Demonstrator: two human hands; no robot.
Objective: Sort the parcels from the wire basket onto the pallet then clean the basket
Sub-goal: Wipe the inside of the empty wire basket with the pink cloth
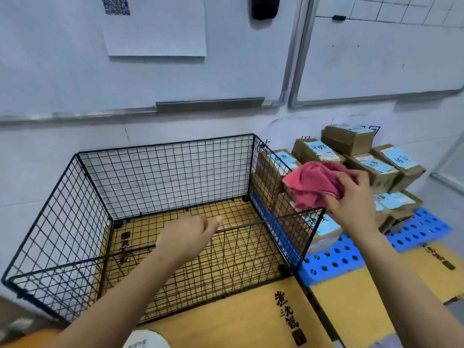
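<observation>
Since basket (163,177) sits empty centre-left of frame, I read wiping as next. L hand (183,237) lies over front rim (251,223), thumb out, other fingers hidden, so can't tell if gripping. Cloth (311,187) hangs just right of basket's right wall, bunched in R hand (351,199), which is nearer. Parcels (371,167) are on pallet (334,259), far right.

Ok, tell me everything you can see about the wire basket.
The wire basket is a black metal grid box, open-topped, its panels joined by black corner clips. It is empty. It stands on yellow cardboard against the wall, left of the blue pallet. The left hand reaches over its front rim.
</observation>
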